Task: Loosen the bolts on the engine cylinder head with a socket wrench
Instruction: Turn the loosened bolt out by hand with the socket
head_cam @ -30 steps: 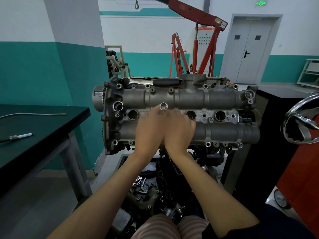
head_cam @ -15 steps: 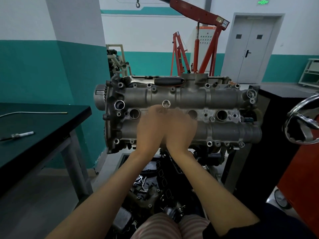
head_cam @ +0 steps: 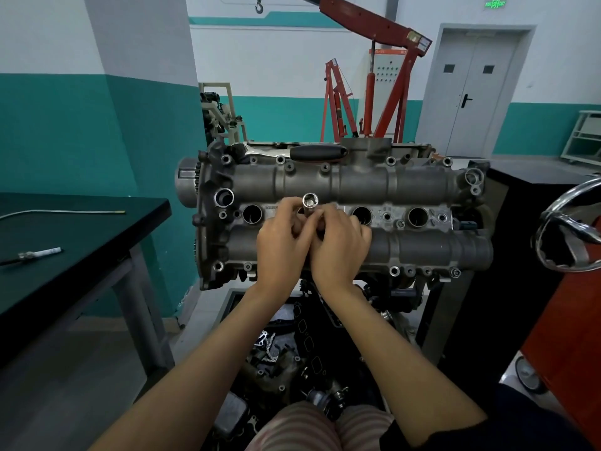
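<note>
My left hand (head_cam: 282,242) and my right hand (head_cam: 338,247) meet over the middle of the cylinder head (head_cam: 357,219), fingers of both curled round the silver socket (head_cam: 310,201). The socket stands upright with its open end facing up, rising above my fingertips from the central row of plug wells — its lower end is hidden behind my fingers. The ratchet wrench (head_cam: 305,152), black handle and bright shank, lies flat along the far top edge of the head, well apart from both hands. Small bolts (head_cam: 394,271) sit in bosses along the near and far edges of the casting.

Surface: the head is carried on an engine stand, with loose parts and a chain (head_cam: 268,348) in the dark tray below it. To the left is a black-topped workbench (head_cam: 81,242) bearing a spark plug (head_cam: 39,254) and a thin metal rod (head_cam: 65,212). To the right is a chrome handwheel (head_cam: 567,227) beside a red-brown cabinet (head_cam: 566,336).

Room: walls are white above, teal below. A red engine crane (head_cam: 383,76) stands behind the head, its hook (head_cam: 259,4) hanging at top. A grey double door (head_cam: 471,89) is at the rear right.

Writing: a green illuminated sign (head_cam: 495,3) glows above the door — its characters are too small to read. Stamped marks on the head beside my left hand are not legible.
</note>
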Demonstrator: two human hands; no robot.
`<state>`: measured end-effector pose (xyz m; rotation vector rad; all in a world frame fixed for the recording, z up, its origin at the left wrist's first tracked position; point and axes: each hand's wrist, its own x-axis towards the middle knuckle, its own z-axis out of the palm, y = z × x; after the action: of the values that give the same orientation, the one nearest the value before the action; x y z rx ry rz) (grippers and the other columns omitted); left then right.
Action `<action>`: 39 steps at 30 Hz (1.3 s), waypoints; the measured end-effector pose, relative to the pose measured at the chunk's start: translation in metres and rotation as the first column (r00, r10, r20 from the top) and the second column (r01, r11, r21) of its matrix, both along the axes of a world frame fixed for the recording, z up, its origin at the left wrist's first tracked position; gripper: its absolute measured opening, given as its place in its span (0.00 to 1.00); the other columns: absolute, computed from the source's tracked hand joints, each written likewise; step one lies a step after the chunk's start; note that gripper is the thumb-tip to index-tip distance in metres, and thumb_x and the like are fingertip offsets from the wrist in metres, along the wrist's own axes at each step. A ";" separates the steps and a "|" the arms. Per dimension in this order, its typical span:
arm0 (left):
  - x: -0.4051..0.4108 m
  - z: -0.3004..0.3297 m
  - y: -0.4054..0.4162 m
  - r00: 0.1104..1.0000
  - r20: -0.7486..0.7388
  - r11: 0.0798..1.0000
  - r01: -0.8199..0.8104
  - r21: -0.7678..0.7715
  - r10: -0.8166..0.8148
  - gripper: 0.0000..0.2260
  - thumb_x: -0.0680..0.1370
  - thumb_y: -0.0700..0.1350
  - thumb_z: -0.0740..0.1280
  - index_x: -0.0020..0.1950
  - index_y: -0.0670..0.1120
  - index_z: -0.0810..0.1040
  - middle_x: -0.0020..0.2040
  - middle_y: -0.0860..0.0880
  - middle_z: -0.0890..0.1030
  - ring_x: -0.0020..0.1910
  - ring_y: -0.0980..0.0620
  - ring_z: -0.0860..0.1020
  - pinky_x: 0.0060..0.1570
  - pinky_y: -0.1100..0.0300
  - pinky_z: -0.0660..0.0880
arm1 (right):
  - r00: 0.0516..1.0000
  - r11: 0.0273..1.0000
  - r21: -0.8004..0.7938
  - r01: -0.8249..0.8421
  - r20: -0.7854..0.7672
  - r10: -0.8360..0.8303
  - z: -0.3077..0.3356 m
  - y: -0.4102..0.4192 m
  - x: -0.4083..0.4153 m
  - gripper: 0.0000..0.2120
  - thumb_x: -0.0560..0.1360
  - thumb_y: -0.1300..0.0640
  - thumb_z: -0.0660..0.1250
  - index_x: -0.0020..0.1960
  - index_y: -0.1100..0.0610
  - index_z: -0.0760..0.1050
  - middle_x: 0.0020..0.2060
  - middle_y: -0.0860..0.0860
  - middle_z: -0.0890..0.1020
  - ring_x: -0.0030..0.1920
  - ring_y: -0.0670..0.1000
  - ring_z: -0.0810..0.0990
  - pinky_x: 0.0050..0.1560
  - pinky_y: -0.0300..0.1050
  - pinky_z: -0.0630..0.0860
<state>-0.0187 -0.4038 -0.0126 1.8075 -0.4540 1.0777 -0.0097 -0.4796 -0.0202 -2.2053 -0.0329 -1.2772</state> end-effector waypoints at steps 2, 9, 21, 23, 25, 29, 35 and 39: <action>-0.003 -0.001 0.002 0.998 0.050 0.994 -0.034 0.104 0.029 0.09 0.77 0.42 0.66 0.57 0.46 0.76 0.25 0.59 0.68 0.26 0.61 0.71 0.32 0.72 0.64 | 1.000 1.000 -0.011 0.007 -0.007 -0.007 -0.001 0.000 0.001 0.05 0.75 0.54 0.64 0.46 0.53 0.77 0.38 0.48 0.80 0.42 0.52 0.75 0.47 0.43 0.60; 0.001 -0.003 0.001 1.000 0.022 1.000 0.001 -0.021 0.000 0.02 0.77 0.40 0.67 0.47 0.47 0.76 0.23 0.57 0.66 0.24 0.60 0.67 0.28 0.72 0.62 | 0.999 0.999 -0.037 -0.003 0.049 0.005 -0.003 -0.001 -0.001 0.09 0.74 0.53 0.63 0.50 0.55 0.79 0.39 0.50 0.81 0.42 0.53 0.76 0.47 0.44 0.61; 0.001 -0.006 0.002 0.997 0.020 0.995 -0.069 0.076 0.068 0.07 0.78 0.40 0.64 0.56 0.42 0.75 0.27 0.61 0.68 0.28 0.60 0.69 0.33 0.71 0.63 | 0.999 1.000 -0.027 0.003 0.042 -0.001 -0.003 0.000 -0.002 0.06 0.74 0.56 0.66 0.49 0.54 0.80 0.38 0.50 0.80 0.40 0.53 0.75 0.46 0.43 0.59; 0.002 -0.005 0.002 0.999 -0.013 0.999 -0.036 0.004 0.037 0.03 0.78 0.40 0.65 0.51 0.44 0.76 0.26 0.58 0.69 0.26 0.60 0.68 0.29 0.70 0.64 | 0.999 0.999 -0.033 0.009 0.046 -0.008 -0.003 0.000 -0.002 0.07 0.74 0.55 0.66 0.49 0.54 0.80 0.38 0.50 0.80 0.41 0.53 0.75 0.46 0.43 0.59; 0.003 -0.003 0.000 0.999 -0.041 0.997 0.002 -0.081 -0.006 0.05 0.76 0.42 0.67 0.44 0.49 0.72 0.25 0.52 0.69 0.25 0.58 0.68 0.26 0.66 0.66 | 0.999 0.999 -0.045 0.016 0.043 -0.014 -0.003 0.000 -0.002 0.06 0.72 0.56 0.68 0.48 0.55 0.79 0.38 0.50 0.80 0.41 0.53 0.75 0.47 0.43 0.60; 0.002 -0.003 -0.001 0.999 -0.036 0.997 -0.001 -0.071 -0.002 0.13 0.75 0.44 0.69 0.40 0.56 0.66 0.26 0.53 0.71 0.26 0.57 0.69 0.27 0.65 0.67 | 1.000 0.999 -0.041 0.011 0.010 -0.010 -0.003 0.000 -0.003 0.07 0.70 0.56 0.69 0.47 0.55 0.78 0.40 0.50 0.80 0.42 0.53 0.75 0.47 0.43 0.60; -0.001 -0.004 0.001 0.995 0.091 0.995 -0.040 0.094 0.032 0.12 0.78 0.43 0.63 0.60 0.44 0.75 0.31 0.63 0.70 0.32 0.65 0.71 0.36 0.72 0.66 | 0.999 1.000 -0.014 0.016 0.039 -0.015 -0.003 0.001 -0.003 0.05 0.73 0.57 0.67 0.48 0.55 0.80 0.38 0.50 0.80 0.41 0.53 0.75 0.46 0.43 0.59; 0.003 -0.007 0.001 0.997 0.071 0.999 -0.030 0.033 0.028 0.05 0.77 0.40 0.65 0.51 0.44 0.78 0.33 0.62 0.71 0.33 0.66 0.70 0.37 0.69 0.68 | 0.997 0.999 -0.027 0.026 0.073 -0.024 -0.004 0.001 -0.003 0.06 0.73 0.57 0.67 0.49 0.56 0.80 0.37 0.51 0.79 0.39 0.54 0.75 0.45 0.44 0.61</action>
<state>-0.0160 -0.4026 -0.0193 1.8153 -0.4918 1.1628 -0.0122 -0.4791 -0.0237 -2.1882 -0.0523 -1.3783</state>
